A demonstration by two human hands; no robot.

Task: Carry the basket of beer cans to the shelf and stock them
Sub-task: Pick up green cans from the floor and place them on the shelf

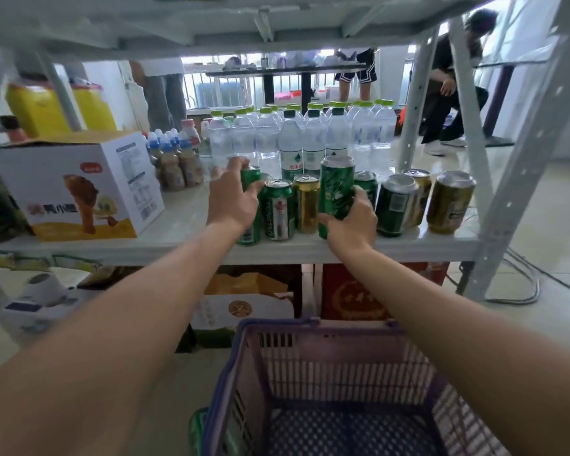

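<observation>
A purple plastic basket (310, 327) stands on the floor below me, and no cans show inside it. On the white shelf (185, 222) in front stand several green and gold beer cans (395, 205) in a loose row. My left hand (232, 200) grips a green can (251, 179) at the left end of the row. My right hand (352, 222) holds a tall green can (335, 189) upright near the shelf's front edge, in the middle of the row.
Water bottles (290, 139) fill the back of the shelf, with small milk bottles (178, 159) to their left. A white carton (79, 185) sits at the left. Grey shelf posts (520, 153) rise at the right. Boxes (244, 307) fill the lower shelf. People stand beyond.
</observation>
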